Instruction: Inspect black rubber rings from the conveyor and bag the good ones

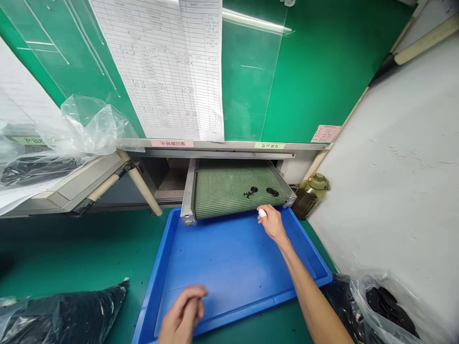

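Note:
My right hand reaches over the far right part of a blue tray, by the front edge of a green conveyor belt. Its fingers are curled together, with a white covering on one fingertip; what they hold, if anything, is hidden. On the belt just beyond lie two small groups of black parts, one with round discs and one with a disc and a thin branched piece. Over the tray's near edge, my left hand is closed, slightly blurred, with thumb and fingers together; anything inside cannot be made out.
At right stands a clear bag of black parts and a greenish bottle by the white wall. A dark filled bag lies at left on the green surface. A bag-covered shelf juts in above it.

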Demonstrator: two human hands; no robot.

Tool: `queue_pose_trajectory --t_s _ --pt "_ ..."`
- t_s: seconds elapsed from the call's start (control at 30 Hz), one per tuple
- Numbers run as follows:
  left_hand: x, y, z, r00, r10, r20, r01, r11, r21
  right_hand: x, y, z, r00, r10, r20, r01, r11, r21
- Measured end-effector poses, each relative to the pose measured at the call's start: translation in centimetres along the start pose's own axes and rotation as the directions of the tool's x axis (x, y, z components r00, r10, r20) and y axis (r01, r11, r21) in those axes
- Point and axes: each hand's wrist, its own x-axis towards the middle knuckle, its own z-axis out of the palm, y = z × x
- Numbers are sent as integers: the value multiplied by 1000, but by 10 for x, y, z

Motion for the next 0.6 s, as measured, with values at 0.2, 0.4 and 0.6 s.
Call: queue_pose_trajectory --t_s 0.2,0.4,0.6 --pt "-6 -5 43 971 -124 205 162 970 -182 -45 37 -4 974 197 111 -191 980 -59" --pt "-35 -36 30 951 -249 185 280 946 -162 -59 49 8 928 247 279 -242 969 -51" --pt "-42 -15 40 954 -218 208 258 948 -188 -53 36 34 892 269 364 -335 933 129"
